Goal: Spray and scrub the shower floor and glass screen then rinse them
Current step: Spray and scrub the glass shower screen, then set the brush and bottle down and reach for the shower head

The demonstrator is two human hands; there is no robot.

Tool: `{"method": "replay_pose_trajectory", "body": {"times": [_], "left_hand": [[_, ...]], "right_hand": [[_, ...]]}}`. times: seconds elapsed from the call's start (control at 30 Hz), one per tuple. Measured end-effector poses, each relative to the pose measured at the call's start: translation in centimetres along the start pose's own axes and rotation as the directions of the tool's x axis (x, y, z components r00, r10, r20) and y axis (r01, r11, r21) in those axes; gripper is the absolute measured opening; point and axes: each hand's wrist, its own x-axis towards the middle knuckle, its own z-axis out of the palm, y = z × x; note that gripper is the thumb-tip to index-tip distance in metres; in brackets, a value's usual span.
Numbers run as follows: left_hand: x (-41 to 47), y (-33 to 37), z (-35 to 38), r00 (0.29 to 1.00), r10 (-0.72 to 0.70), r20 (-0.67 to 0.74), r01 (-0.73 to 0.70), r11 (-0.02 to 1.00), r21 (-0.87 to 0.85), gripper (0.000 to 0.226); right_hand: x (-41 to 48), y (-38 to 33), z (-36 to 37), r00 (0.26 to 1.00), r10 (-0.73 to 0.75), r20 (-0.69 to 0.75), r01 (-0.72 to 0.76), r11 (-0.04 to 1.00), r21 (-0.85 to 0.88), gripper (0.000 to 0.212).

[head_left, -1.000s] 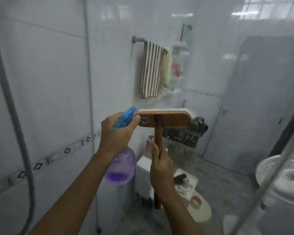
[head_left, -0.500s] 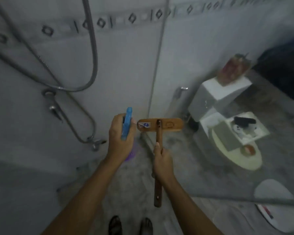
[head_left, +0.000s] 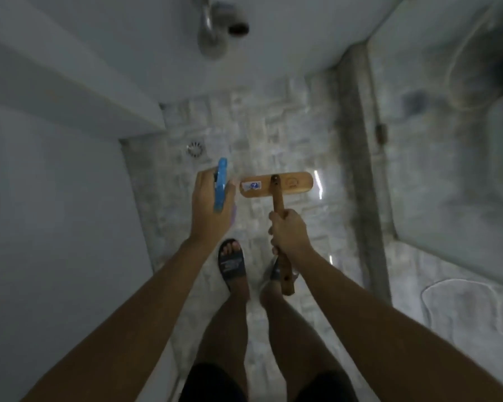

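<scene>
My left hand [head_left: 211, 208] grips a spray bottle [head_left: 220, 187] with a blue trigger head; its purple body is mostly hidden under my hand. My right hand [head_left: 288, 235] grips the wooden handle of a scrub brush [head_left: 276, 185], whose flat wooden head points forward, held above the floor. Below both lies the grey mottled shower floor [head_left: 276, 134] with a round drain [head_left: 195, 148]. The glass screen [head_left: 447, 140] stands at the right, its base along a grey kerb [head_left: 357, 158].
White tiled walls close in the left and far sides. A chrome tap fitting [head_left: 212, 27] sticks out of the far wall. My feet in dark slides [head_left: 232, 264] stand on the floor. A pale mat [head_left: 471, 309] shows beyond the glass.
My view has swung down from the wall and glass to the shower floor. Both hands keep the same hold on the bottle and brush, side by side.
</scene>
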Motion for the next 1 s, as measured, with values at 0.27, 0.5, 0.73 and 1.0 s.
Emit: {"method": "replay_pose_trajectory", "body": {"times": [0.27,0.5,0.73,1.0], "left_hand": [[2.4,-18.5,8.3,0.998,-0.041,-0.041,0.041,0.999,-0.010,0.020],[3.0,-27.3,11.5,0.997,-0.075,0.011,0.075,0.997,0.033,0.037],[-0.4,-32.6,11.9,0.973,-0.185,0.140,0.179,0.982,0.053,0.048],[-2.5,-33.0,9.9,0.915,-0.239,0.324,0.192,0.966,0.171,0.082]], "right_hand": [[19.5,7.4,8.8,0.999,0.048,0.024,-0.044,0.988,-0.150,0.026],[27.0,10.6,12.6,0.983,-0.181,-0.014,0.167,0.932,-0.323,0.029],[28.9,14.0,14.0,0.985,-0.164,0.055,0.171,0.870,-0.461,0.026],[28.1,13.7,13.6,0.992,-0.007,0.123,0.069,0.859,-0.507,0.036]]}}
